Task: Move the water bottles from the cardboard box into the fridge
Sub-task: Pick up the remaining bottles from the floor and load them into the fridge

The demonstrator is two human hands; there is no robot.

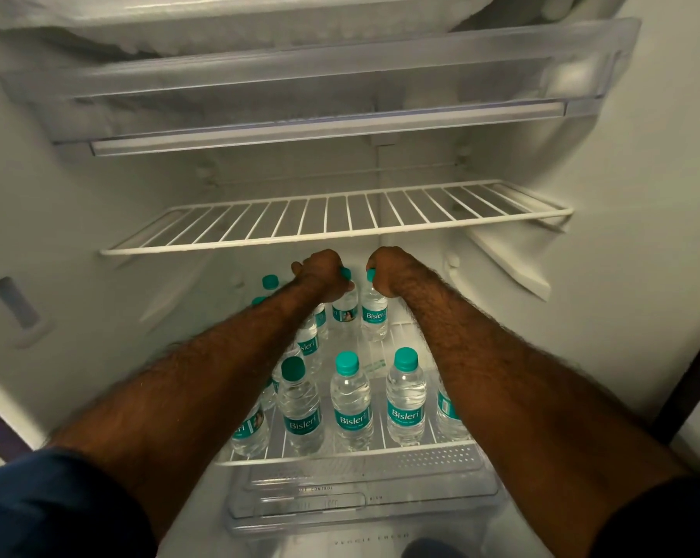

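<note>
Head view: left hand [320, 271] fingers clamp a clear ribbed bottle [345, 310]; right hand [388, 271] fingers clamp another bottle [374, 316].

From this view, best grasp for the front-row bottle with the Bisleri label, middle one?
Take the middle front bottle around its teal cap and neck, coming from above and the front. It stands upright with neighbours close on both sides, so the body is hard to wrap, while the cap stands clear below the wire shelf.

The left forearm [203, 380] hides several bottles [255, 426] behind it.
</note>
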